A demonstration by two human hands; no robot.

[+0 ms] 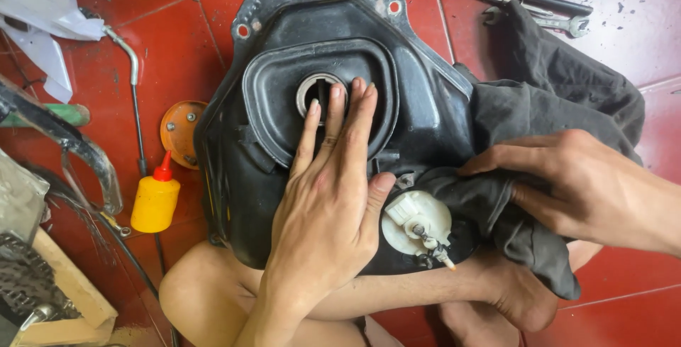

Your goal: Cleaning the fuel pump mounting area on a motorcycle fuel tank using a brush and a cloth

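Observation:
A black fuel tank [418, 99] lies on my legs over a red tiled floor. My left hand [330, 191] rests flat on it, fingers together, fingertips at the round metal filler opening [316, 88]. My right hand [574, 184] grips a dark grey rag [539, 99] and presses a bunched part of it against the tank beside a white round pump fitting [415, 219] with small metal connectors.
A yellow squeeze bottle with a red tip [156, 198] stands left of the tank, next to an orange round cap [181, 131]. A wrench [546, 21] and black bars lie at the top right. White cloth [42, 21], a metal tube and machine parts sit at the left.

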